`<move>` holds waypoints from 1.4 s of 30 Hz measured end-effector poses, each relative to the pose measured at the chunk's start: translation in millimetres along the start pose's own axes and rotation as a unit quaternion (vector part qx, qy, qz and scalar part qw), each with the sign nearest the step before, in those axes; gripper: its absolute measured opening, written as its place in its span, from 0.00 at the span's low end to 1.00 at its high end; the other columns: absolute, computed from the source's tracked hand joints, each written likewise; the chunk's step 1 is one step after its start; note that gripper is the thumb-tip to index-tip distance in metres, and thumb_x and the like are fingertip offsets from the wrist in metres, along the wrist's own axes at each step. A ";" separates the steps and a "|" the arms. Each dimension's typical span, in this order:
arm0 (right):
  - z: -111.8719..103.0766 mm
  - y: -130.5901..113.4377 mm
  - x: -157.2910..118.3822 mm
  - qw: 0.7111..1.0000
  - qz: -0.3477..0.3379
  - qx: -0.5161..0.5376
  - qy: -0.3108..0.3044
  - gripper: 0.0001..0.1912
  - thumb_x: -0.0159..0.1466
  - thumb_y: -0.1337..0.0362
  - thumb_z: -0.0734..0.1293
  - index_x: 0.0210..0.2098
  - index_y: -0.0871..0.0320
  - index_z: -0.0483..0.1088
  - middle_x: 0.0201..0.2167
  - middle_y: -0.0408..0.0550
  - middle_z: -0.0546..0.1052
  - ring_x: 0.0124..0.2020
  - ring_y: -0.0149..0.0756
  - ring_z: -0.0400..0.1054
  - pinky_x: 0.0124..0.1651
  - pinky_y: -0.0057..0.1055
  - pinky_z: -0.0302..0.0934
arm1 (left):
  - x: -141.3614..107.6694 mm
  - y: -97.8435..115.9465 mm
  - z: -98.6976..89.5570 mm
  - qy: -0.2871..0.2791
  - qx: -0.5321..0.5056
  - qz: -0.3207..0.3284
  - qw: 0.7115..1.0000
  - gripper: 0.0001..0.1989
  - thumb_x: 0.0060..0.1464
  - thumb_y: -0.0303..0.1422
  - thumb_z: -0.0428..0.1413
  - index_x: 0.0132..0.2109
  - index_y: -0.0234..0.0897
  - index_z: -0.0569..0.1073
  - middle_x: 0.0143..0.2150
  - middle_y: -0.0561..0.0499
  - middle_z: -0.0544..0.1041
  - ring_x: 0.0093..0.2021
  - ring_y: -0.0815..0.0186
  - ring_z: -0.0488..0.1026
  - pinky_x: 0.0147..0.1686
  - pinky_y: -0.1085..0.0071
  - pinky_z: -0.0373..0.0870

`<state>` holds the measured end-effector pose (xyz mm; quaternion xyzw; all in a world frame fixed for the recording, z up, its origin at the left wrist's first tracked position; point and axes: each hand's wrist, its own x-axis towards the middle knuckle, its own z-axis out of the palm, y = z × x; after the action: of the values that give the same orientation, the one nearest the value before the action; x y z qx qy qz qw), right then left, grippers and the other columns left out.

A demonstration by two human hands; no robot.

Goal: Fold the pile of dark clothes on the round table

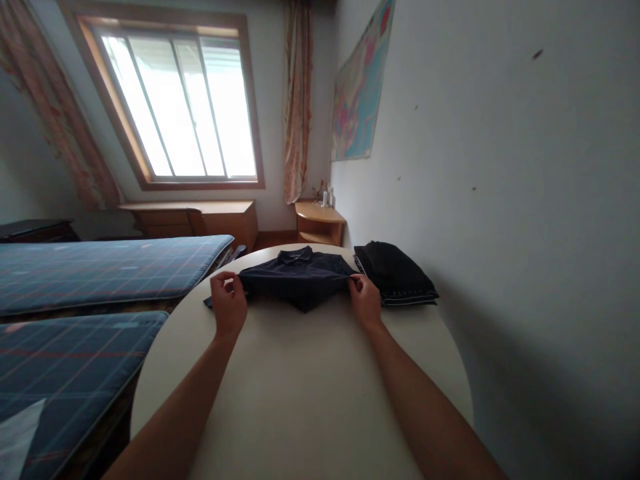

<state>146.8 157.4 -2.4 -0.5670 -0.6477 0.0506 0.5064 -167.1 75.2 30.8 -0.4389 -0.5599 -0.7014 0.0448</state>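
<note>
A dark navy collared shirt (300, 277) lies across the far part of the round white table (310, 400), its collar toward the window. My left hand (230, 303) pinches the shirt's left edge between thumb and fingers. On the opposite side, my right hand (366, 299) grips the right edge the same way. Between the two hands the near edge of the fabric is drawn up, and a pointed part hangs down to the tabletop. Just beyond my right hand sits a stack of folded black clothes (395, 273).
Two beds with blue plaid mattresses (100, 270) stand to the left. A white wall (525, 233) with a map (363, 87) runs along the right. Behind the table are a wooden desk (225, 217) and a corner shelf (320, 215) under the window side.
</note>
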 end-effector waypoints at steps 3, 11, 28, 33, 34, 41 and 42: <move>-1.0 -1.8 -1.5 0.998 0.037 0.044 -0.023 0.17 0.65 0.54 0.59 0.44 0.56 0.73 0.28 0.47 0.77 0.30 0.41 0.71 0.39 0.36 0.64 | -0.3 4.7 -0.8 0.009 -0.003 -0.003 1.000 0.07 0.58 0.34 0.53 0.43 0.37 0.66 0.41 0.51 0.71 0.28 0.72 0.69 0.28 0.76 0.68; 5.1 -14.8 -14.4 0.976 -0.033 0.157 -0.147 0.32 0.60 0.63 0.63 0.62 0.57 0.50 0.55 0.57 0.73 0.43 0.39 0.74 0.52 0.39 0.65 | 3.8 -20.5 -5.1 -0.116 0.200 0.009 0.973 0.10 0.58 0.31 0.49 0.39 0.38 0.75 0.40 0.47 0.75 0.33 0.63 0.72 0.43 0.64 0.70; -11.6 5.7 -4.9 0.979 0.110 -0.089 -0.147 0.16 0.63 0.59 0.65 0.49 0.55 0.71 0.42 0.52 0.80 0.43 0.45 0.75 0.43 0.35 0.65 | -9.8 -45.0 -2.3 -0.382 0.236 -0.027 0.893 0.21 0.46 0.21 0.51 0.47 0.35 0.76 0.45 0.45 0.79 0.48 0.58 0.75 0.49 0.68 0.69; -14.5 5.9 -0.4 0.981 0.099 -0.092 -0.140 0.13 0.64 0.63 0.62 0.44 0.56 0.75 0.39 0.52 0.81 0.41 0.43 0.75 0.42 0.32 0.64 | 8.7 -58.1 -15.0 -0.330 0.259 -0.075 0.905 0.18 0.52 0.25 0.49 0.48 0.34 0.76 0.42 0.43 0.80 0.44 0.55 0.77 0.44 0.65 0.70; -15.8 4.3 0.5 0.982 0.099 -0.094 -0.132 0.14 0.64 0.63 0.61 0.44 0.56 0.76 0.39 0.53 0.81 0.41 0.43 0.75 0.43 0.33 0.64 | 11.3 -60.5 -16.9 -0.316 0.266 -0.082 0.907 0.18 0.53 0.26 0.48 0.48 0.34 0.75 0.42 0.41 0.80 0.44 0.54 0.77 0.44 0.64 0.70; -20.2 -18.1 -5.4 0.990 0.045 -0.075 -0.114 0.17 0.65 0.63 0.58 0.51 0.56 0.71 0.45 0.53 0.79 0.45 0.44 0.73 0.50 0.37 0.63 | 9.7 -68.3 -13.2 -0.323 0.245 -0.081 0.911 0.20 0.59 0.30 0.42 0.53 0.36 0.72 0.41 0.43 0.81 0.42 0.55 0.79 0.42 0.64 0.72; -19.4 -22.9 -8.4 0.991 0.015 -0.062 -0.115 0.20 0.65 0.63 0.58 0.55 0.56 0.68 0.48 0.53 0.77 0.48 0.44 0.72 0.53 0.37 0.62 | 8.1 -68.8 -11.7 -0.330 0.239 -0.077 0.910 0.20 0.60 0.31 0.42 0.54 0.36 0.71 0.40 0.43 0.81 0.40 0.56 0.79 0.41 0.64 0.72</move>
<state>143.6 132.9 16.6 -0.5975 -0.6949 0.0823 0.3917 -216.8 94.4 -15.0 -0.5767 -0.7258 -0.3631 -0.0934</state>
